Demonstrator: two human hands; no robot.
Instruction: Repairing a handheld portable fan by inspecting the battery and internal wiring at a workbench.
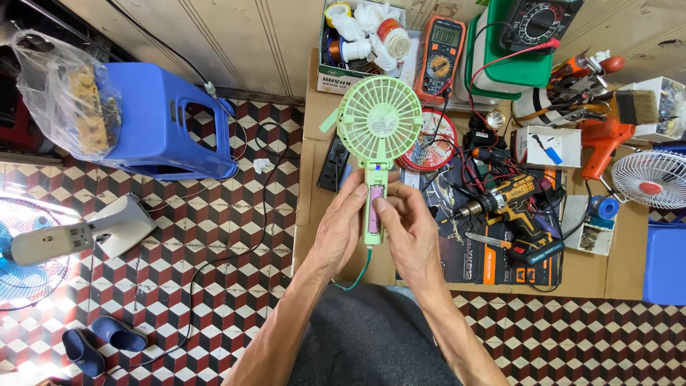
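right now both hands hold the green fan (379, 125) above the cardboard surface (314, 214). left hand (339, 229) wraps its handle; right hand (407, 229) pinches near the pink battery (375, 207). a slip there might pop the battery out or tug the thin green wire (359, 275) under the fan.

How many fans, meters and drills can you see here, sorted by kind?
Fans: 3 – green handheld fan held by left hand and right hand, blue floor fan, white fan
Meters: 2 – orange multimeter, black dial meter
Drills: 1 – yellow drill
Total: 6
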